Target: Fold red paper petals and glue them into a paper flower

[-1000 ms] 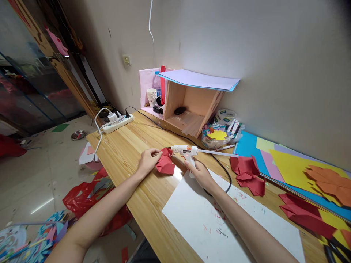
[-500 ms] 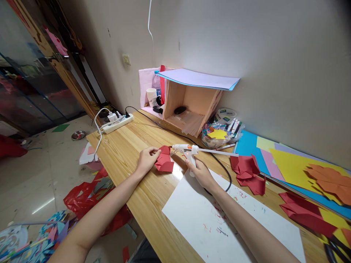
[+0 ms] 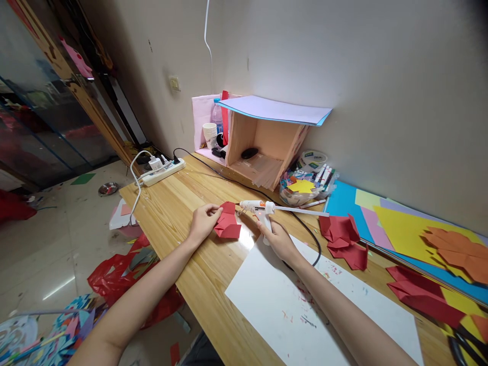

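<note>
Red folded paper (image 3: 227, 223) tilted slightly; left grip (image 3: 204, 223) pinches it, right grip (image 3: 281, 241) wraps one glue gun (image 3: 270, 207). One clear tub (image 3: 294, 200): markers (image 3: 324, 174), one yellow cutout (image 3: 302, 186).

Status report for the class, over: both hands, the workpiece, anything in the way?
Left hand pinching folded red paper piece. Right hand gripping white plastic glue gun, nozzle near paper's edge, contact unclear. Black cable looped by right wrist.

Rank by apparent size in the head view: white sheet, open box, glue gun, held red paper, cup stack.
1. White sheet
2. Open box
3. Glue gun and held red paper, unranked: too alike in area, though the former looks longer
4. Cup stack
</note>
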`<state>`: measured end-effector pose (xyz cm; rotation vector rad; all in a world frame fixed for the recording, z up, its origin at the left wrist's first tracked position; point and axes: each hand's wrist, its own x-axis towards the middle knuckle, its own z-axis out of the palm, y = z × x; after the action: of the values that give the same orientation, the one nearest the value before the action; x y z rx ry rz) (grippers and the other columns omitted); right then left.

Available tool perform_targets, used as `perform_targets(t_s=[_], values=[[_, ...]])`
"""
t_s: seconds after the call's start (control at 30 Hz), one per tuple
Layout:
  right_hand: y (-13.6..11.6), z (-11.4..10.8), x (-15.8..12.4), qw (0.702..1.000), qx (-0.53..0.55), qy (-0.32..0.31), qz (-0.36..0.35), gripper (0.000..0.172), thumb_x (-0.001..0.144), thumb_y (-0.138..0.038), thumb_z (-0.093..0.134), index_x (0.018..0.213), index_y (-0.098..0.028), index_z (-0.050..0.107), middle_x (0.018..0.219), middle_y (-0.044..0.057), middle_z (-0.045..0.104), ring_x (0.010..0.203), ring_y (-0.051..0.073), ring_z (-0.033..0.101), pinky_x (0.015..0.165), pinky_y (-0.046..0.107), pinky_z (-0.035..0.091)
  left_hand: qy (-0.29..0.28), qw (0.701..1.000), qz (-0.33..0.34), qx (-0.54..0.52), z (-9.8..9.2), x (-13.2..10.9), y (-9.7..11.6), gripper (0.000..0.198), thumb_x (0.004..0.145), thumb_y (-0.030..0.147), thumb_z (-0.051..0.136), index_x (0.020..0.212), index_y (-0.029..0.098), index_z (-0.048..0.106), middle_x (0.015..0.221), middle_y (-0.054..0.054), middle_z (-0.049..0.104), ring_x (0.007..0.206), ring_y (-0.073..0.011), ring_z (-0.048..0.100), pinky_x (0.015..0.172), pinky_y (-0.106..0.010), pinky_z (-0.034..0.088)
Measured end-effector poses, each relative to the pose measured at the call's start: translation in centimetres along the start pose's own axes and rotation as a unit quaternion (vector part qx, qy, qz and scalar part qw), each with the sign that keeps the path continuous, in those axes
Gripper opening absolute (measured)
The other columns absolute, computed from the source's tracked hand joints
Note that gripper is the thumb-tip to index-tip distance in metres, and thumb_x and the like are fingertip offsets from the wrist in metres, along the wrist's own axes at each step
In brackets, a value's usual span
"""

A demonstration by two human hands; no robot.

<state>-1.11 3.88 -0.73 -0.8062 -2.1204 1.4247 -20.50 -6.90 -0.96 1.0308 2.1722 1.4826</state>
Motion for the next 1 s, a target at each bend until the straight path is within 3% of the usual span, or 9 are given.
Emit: perform_targets(t_s=[0.17, 0.33, 0.5, 0.67, 0.77, 0.83, 0.87, 0.9, 1.0], values=[[0.2, -0.3, 0.8, 0.998, -0.033, 0.040, -0.017, 0.041, 0.080, -0.047, 0.042, 0.097, -0.015, 0.060, 0.088, 0.005, 0.065, 0.082, 0.022, 0.057, 0.075, 0.029, 0.040, 0.004, 0.999, -0.006, -0.036, 0.0, 0.1, -0.3, 0.034, 0.067, 0.044, 0.059, 0.078, 0.013, 0.067, 0.073, -0.006, 0.067, 0.062, -0.0143, 0.059, 0.057, -0.023, 0.044], [0.4, -0.5, 3.6, 0.987, -0.123, 0.054, -0.086, 0.036, 0.082, -0.042, 0.040, 0.099, -0.016, 0.058, 0.081, 0.004, 0.062, 0.072, 0.019, 0.055, 0.067, 0.027, 0.039, -0.046, 0.990, -0.044, -0.128, 0.1, 0.3, -0.5, 0.034, 0.066, 0.042, 0.062, 0.084, 0.013, 0.066, 0.082, -0.008, 0.068, 0.069, -0.0166, 0.061, 0.063, -0.026, 0.048], [1.0, -0.2, 5.1, 0.973, -0.199, 0.045, -0.111, 0.030, 0.082, -0.033, 0.041, 0.102, -0.017, 0.056, 0.094, 0.007, 0.062, 0.083, 0.021, 0.054, 0.073, 0.029, 0.038, -0.070, 0.977, -0.074, -0.186, -0.2, 0.1, 0.3, 0.037, 0.061, 0.039, 0.067, 0.085, 0.012, 0.066, 0.079, -0.008, 0.069, 0.062, -0.0158, 0.061, 0.061, -0.028, 0.049], [0.9, -0.7, 3.9, 0.966, -0.231, 0.017, -0.112, 0.031, 0.079, -0.036, 0.045, 0.102, -0.016, 0.053, 0.097, 0.009, 0.059, 0.088, 0.023, 0.051, 0.077, 0.034, 0.037, -0.089, 0.971, -0.081, -0.205, -0.4, -0.4, 1.3, 0.038, 0.059, 0.038, 0.069, 0.086, 0.012, 0.067, 0.078, -0.007, 0.069, 0.061, -0.0154, 0.061, 0.059, -0.027, 0.049], [0.5, -0.8, 1.8, 0.960, -0.236, 0.111, -0.101, 0.036, 0.079, -0.039, 0.046, 0.107, -0.016, 0.048, 0.102, 0.011, 0.054, 0.096, 0.025, 0.046, 0.083, 0.038, 0.036, -0.090, 0.971, -0.078, -0.207, -0.3, -0.5, 1.5, 0.036, 0.059, 0.038, 0.069, 0.086, 0.013, 0.067, 0.079, -0.007, 0.069, 0.063, -0.0158, 0.061, 0.058, -0.026, 0.049], [0.0, -0.5, 0.1, 0.951, -0.213, 0.204, -0.087, 0.029, 0.083, -0.038, 0.040, 0.100, -0.016, 0.047, 0.099, 0.011, 0.052, 0.096, 0.024, 0.045, 0.085, 0.040, 0.034, -0.084, 0.973, -0.071, -0.204, -0.2, -0.6, 1.5, 0.035, 0.060, 0.037, 0.069, 0.084, 0.013, 0.068, 0.081, -0.007, 0.069, 0.066, -0.0159, 0.061, 0.060, -0.025, 0.049], [-0.3, -0.3, -0.7, 0.956, -0.185, 0.215, -0.077, 0.026, 0.084, -0.038, 0.036, 0.095, -0.017, 0.047, 0.094, 0.010, 0.052, 0.090, 0.023, 0.047, 0.081, 0.038, 0.036, -0.079, 0.974, -0.068, -0.202, -0.2, -0.6, 1.5, 0.034, 0.060, 0.037, 0.069, 0.084, 0.013, 0.068, 0.081, -0.007, 0.069, 0.067, -0.0160, 0.061, 0.060, -0.025, 0.048], [-0.6, 0.0, -1.5, 0.970, -0.143, 0.189, -0.062, 0.024, 0.085, -0.039, 0.035, 0.091, -0.018, 0.047, 0.086, 0.008, 0.053, 0.081, 0.021, 0.049, 0.075, 0.035, 0.039, -0.073, 0.975, -0.065, -0.200, -0.1, -0.7, 1.6, 0.033, 0.059, 0.037, 0.069, 0.083, 0.013, 0.068, 0.081, -0.007, 0.069, 0.068, -0.0160, 0.061, 0.061, -0.025, 0.048], [-1.5, 1.1, -3.0, 1.000, 0.003, 0.019, -0.006, 0.026, 0.086, -0.043, 0.033, 0.090, -0.020, 0.045, 0.071, 0.001, 0.055, 0.060, 0.015, 0.050, 0.058, 0.027, 0.040, -0.066, 0.977, -0.063, -0.191, 0.0, -0.9, 1.8, 0.032, 0.060, 0.037, 0.068, 0.083, 0.014, 0.067, 0.083, -0.006, 0.069, 0.070, -0.0161, 0.061, 0.062, -0.025, 0.048]])
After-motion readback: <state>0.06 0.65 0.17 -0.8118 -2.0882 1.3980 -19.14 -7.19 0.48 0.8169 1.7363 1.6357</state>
